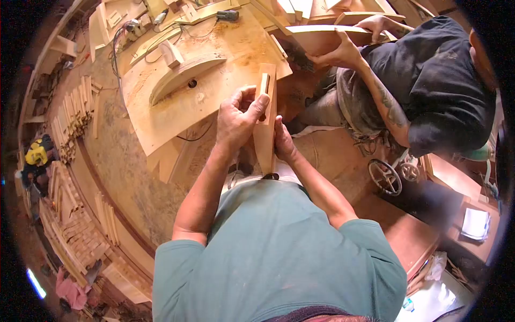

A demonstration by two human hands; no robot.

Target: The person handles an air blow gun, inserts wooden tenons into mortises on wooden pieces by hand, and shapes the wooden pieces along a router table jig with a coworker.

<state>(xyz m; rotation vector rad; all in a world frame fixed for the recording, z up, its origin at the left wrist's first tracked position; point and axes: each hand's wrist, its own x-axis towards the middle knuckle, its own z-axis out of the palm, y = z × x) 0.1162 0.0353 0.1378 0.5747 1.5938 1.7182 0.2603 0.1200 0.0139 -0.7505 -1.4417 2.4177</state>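
A long, tapering wooden board (264,145) stands on edge in front of my body, its narrow end near my waist. My left hand (236,118) is closed at the board's upper part, its thumb pressed on a small wooden strip (264,83) lying along the face. The other left fingers curl in behind the thumb and are partly hidden. My right hand (283,140) rests against the board's right side, fingers pointing up and supporting it; some of its fingers are hidden behind the wood.
Ahead is a plywood worktable (166,121) bearing a curved wooden piece (185,75), sawdust and a corded power tool (228,15). At the right, a co-worker (429,86) holds a curved board (327,38). A handwheel (384,177) stands below. Wood stacks (75,220) line the left.
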